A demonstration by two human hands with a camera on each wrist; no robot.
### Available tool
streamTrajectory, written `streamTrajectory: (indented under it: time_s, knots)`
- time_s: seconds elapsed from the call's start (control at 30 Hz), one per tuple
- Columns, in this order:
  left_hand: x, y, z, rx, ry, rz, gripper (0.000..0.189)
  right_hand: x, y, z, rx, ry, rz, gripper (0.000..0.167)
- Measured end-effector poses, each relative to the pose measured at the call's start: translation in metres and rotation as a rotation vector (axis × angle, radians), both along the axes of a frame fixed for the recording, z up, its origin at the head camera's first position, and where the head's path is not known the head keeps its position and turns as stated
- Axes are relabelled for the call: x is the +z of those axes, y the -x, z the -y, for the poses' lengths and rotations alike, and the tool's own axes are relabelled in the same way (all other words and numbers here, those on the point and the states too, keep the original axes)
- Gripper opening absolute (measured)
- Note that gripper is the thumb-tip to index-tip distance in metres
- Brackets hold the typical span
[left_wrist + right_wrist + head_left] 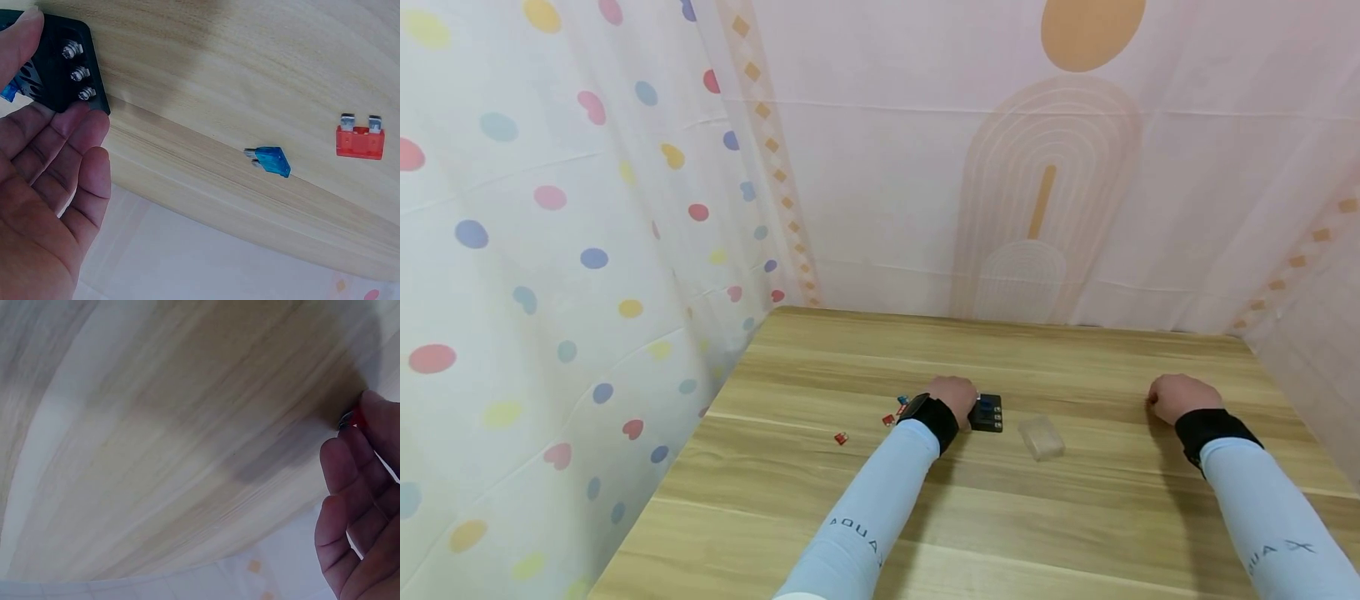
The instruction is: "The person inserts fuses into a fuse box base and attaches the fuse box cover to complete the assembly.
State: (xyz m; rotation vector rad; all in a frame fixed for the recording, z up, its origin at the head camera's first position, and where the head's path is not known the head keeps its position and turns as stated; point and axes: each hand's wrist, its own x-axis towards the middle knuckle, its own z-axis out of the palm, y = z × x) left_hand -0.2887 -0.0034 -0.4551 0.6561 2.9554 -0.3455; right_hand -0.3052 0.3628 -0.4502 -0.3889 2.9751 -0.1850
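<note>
Fuse block (55, 84) blk, rounded corners, w/ silver screws (79, 74); L hand (40, 200) gripping it, R hand (372, 506) pinching red fuse (356, 417).

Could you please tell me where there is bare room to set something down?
Bare room lies between the clear plastic piece and the right hand, and nearer the camera between the left sleeve and right sleeve. A strip also runs between the black block and the back curtain. It is crowded round the left hand, with that block and fuses close by.
</note>
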Motion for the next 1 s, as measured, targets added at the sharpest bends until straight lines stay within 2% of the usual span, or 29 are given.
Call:
streamTrajectory:
  time_s: [0.33,0.57,0.83,1.0]
  knots:
    - [-0.0007,0.0009,0.0005,-0.015,0.033,0.007,0.031,0.0008,-0.0029,0.0007,-0.015,0.000,0.006,0.012]
    - [0.0007,0.0008,0.0003,0.000,0.032,0.015,0.033,0.0052,-0.0043,0.0010,-0.028,0.032,0.023,0.012]
    - [0.0006,0.0002,-0.0002,0.002,0.032,0.016,0.034,-0.0011,-0.0016,-0.0005,0.037,0.020,-0.027,0.011]
    - [0.0009,0.0010,-0.0002,0.000,0.030,0.018,0.035,-0.0037,-0.0010,-0.0013,0.024,0.018,-0.008,0.012]
